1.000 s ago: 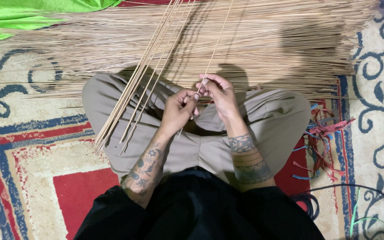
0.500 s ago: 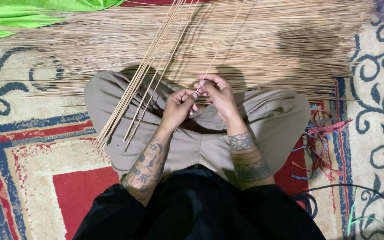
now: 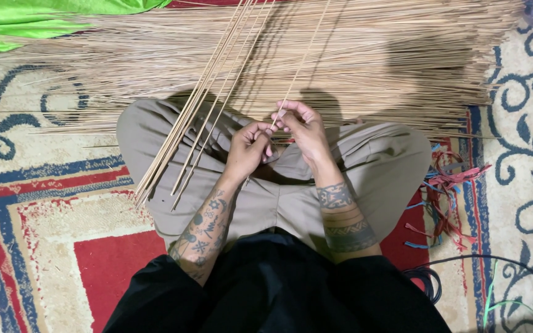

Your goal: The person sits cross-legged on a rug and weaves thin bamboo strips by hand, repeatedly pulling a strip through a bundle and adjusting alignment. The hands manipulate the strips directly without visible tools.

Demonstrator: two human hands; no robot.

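Note:
I sit cross-legged in khaki trousers on a patterned rug. My left hand and my right hand meet above my lap, both pinching the near end of one thin tan stick that slants up and away. A small bundle of the same sticks leans across my left knee, untouched by either hand. A broad pile of sticks lies spread on the rug in front of me.
A bright green cloth lies at the top left. Red and blue ribbon scraps sit by my right knee. Dark cables run along the rug's right side.
Both hands have shifted slightly along the stick's end, the fingers re-gripping it. The stick, the bundle and the pile stay where they were.

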